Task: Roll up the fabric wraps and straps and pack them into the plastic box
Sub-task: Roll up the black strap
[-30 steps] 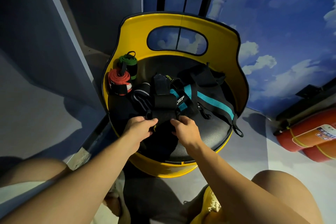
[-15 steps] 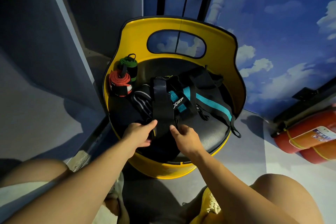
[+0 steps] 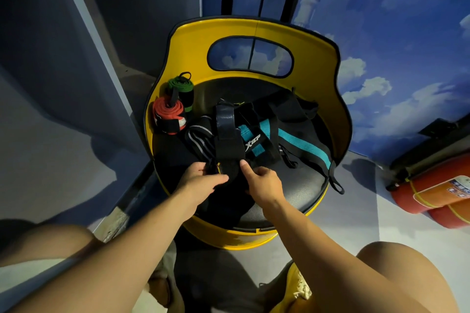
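Observation:
A long black strap (image 3: 225,132) lies lengthwise on the black seat of a yellow chair (image 3: 256,30). My left hand (image 3: 201,180) pinches its near end, which is folded over. My right hand (image 3: 262,183) grips the same end from the right, thumb up against the strap. Beside it lie a black-and-teal wrap (image 3: 300,145) marked XTEP and a black wrap with grey stripes (image 3: 199,141). A red rolled wrap (image 3: 169,117) and a green rolled wrap (image 3: 183,89) stand at the seat's left rear. No plastic box is in view.
The chair's yellow back curves round the seat on three sides. Red cylinders (image 3: 432,190) lie on the floor at right. A dark wall panel stands at left, a sky-painted wall behind. My knees frame the bottom corners.
Both hands have drawn the black strap's near end toward me and folded it over; the strap now lies straighter along the seat.

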A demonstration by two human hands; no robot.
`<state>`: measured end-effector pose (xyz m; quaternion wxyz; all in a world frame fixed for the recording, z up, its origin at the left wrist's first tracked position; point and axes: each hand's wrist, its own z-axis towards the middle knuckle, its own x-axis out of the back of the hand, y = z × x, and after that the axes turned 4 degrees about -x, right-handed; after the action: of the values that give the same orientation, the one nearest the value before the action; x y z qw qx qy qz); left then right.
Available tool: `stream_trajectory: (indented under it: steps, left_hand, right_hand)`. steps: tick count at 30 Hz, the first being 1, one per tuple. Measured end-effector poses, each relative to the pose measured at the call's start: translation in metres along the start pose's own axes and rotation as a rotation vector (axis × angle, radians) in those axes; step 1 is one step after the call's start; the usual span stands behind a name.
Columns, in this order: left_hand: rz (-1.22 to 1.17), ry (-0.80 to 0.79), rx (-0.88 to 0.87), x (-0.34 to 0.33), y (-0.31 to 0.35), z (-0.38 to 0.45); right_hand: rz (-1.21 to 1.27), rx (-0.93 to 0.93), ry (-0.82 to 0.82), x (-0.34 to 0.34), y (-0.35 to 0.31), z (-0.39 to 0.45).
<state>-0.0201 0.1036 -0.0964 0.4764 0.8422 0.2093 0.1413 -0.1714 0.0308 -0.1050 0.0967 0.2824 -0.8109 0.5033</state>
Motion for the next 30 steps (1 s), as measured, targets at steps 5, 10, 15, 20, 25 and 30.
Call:
stream_trajectory:
  steps: [5,10,15,20,25,30]
  left_hand:
    - [0.033,-0.039,-0.048,0.008,-0.004,-0.010]
    - [0.062,-0.034,-0.044,0.016,-0.003,-0.017]
    - [0.126,-0.008,0.008,0.019,0.000,-0.016]
    - [0.084,0.031,0.040,0.011,0.012,-0.001]
    - [-0.049,0.132,0.100,-0.004,0.021,0.010]
    - [-0.117,0.113,0.155,-0.010,0.028,0.019]
  right_hand:
    - [0.137,-0.058,-0.161,0.008,0.002,-0.013]
    - [0.104,-0.005,-0.319,0.021,0.009,-0.029]
    - [0.068,0.031,-0.284,0.024,0.010,-0.029]
    - [0.152,0.007,-0.194,0.016,-0.002,-0.014]
    - [0.223,-0.037,0.020,0.001,-0.010,-0.002]
    - [0.243,-0.078,0.051,0.002,-0.022,0.004]
